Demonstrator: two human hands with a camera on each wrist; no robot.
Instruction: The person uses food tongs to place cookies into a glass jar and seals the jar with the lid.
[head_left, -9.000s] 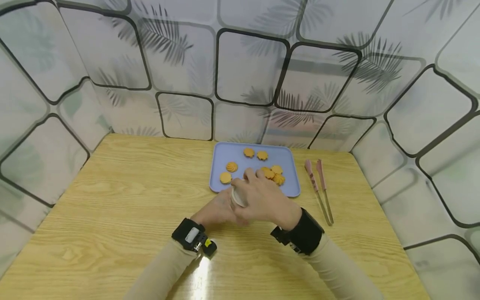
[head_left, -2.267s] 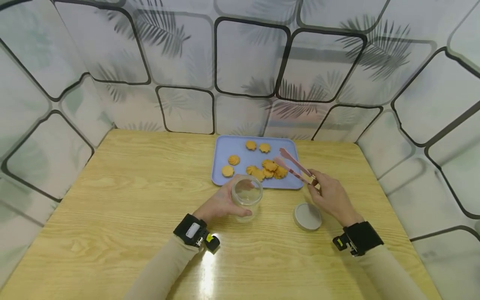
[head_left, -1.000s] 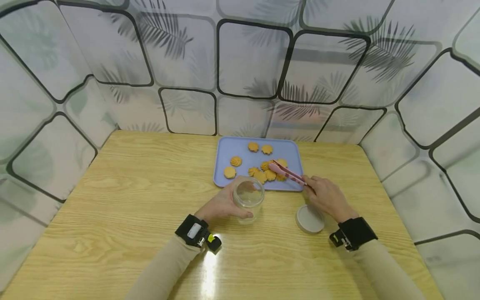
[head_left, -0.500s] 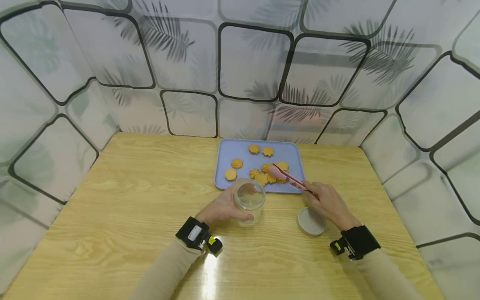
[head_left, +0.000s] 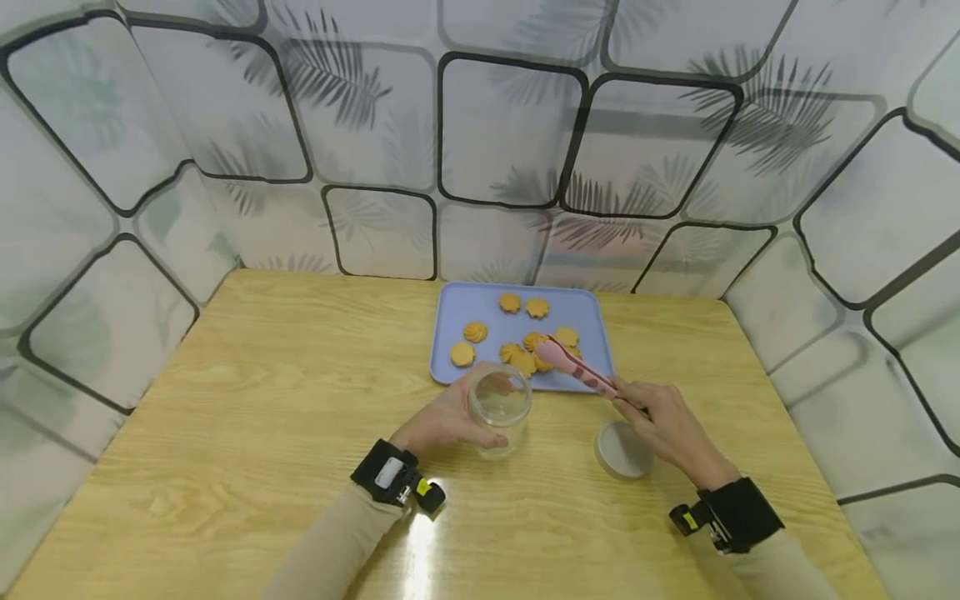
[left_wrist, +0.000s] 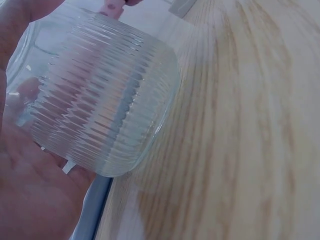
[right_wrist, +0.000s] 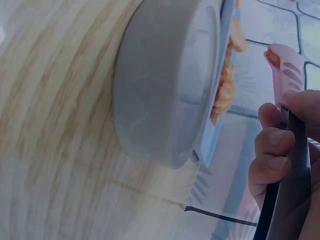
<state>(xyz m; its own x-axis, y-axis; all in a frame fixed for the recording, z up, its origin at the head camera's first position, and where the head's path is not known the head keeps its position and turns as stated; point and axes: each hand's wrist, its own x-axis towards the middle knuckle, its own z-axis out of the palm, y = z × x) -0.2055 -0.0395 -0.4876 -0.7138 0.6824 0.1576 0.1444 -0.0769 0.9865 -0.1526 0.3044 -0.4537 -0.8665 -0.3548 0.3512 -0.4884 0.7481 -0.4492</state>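
Note:
My left hand [head_left: 448,418] grips a clear glass jar [head_left: 501,410], its mouth uncovered and tilted. In the left wrist view the jar's ribbed wall [left_wrist: 100,95] shows nothing inside. My right hand [head_left: 666,421] holds pink-tipped tongs [head_left: 576,368] by their metal handles. The tong tips are squeezed together over the cookies [head_left: 519,358] at the tray's near side. In the right wrist view a bit of golden cookie [right_wrist: 272,56] shows between the tips. The blue tray [head_left: 480,302] bears several golden cookies.
A round pale lid [head_left: 625,451] lies on the wooden table [head_left: 300,375] below my right hand, to the right of the jar. Patterned curtains [head_left: 495,133] stand behind the table and at both sides.
Earlier both hands were on the capped jar; now its lid lies on the table and my right hand has the tongs. Their tips came together over the cookies, then shifted slightly toward me.

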